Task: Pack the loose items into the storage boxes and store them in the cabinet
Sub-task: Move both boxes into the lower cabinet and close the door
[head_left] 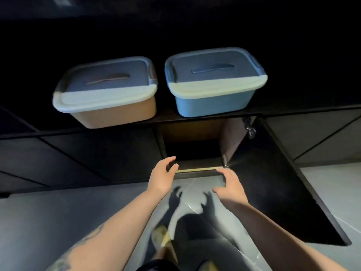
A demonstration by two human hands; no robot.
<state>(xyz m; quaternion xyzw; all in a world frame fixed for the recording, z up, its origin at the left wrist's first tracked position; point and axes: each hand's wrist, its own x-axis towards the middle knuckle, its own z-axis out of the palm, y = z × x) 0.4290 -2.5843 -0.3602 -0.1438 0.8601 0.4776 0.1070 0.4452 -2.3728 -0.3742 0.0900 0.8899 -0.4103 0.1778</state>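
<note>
Rounded-corner lidded plastic boxes, matte.

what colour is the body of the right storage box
Blue, under a pale lid; head view shows it best.

Both bare forearms extend forward and downward from the lower edge of the view, converging toward the centre. The left hand is held palm inward, thumb uppermost, with its fingers loosely curled and spread; nothing lies within them. The right hand mirrors it at nearly the same height, slightly nearer the body, palm facing left, thumb pointing toward the left hand and the fingers curved and parted, likewise holding nothing. The two hands stand apart, facing each other. A dark tattoo marks the left forearm near the elbow.
</note>
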